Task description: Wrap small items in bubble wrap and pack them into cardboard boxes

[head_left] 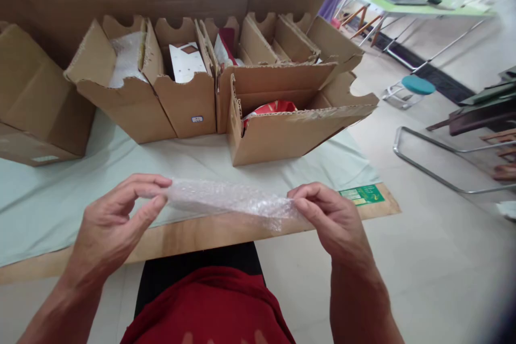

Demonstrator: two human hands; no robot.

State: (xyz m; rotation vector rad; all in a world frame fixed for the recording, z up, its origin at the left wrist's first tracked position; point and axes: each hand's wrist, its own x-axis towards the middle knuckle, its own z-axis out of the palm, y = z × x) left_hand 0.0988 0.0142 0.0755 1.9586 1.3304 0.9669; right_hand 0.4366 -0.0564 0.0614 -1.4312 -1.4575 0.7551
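– Pale green cloth (189,156) covers most of a wooden board (173,239); take the front carton (278,137) as landmark. What stands behind it?
– Behind and to its left, a row of open cartons (185,105), upright and side by side, probably so that each is reachable from above. Inside the front carton lies a red packet (278,106).
– And the bubble wrap (229,196)?
– On the near side of the front carton, raised over the board's edge. The left hand (116,215) pinches one end between thumb and fingers; the right hand (332,215) pinches the other.
– Why two grips?
– Presumably because so limp a sheet would droop from one.
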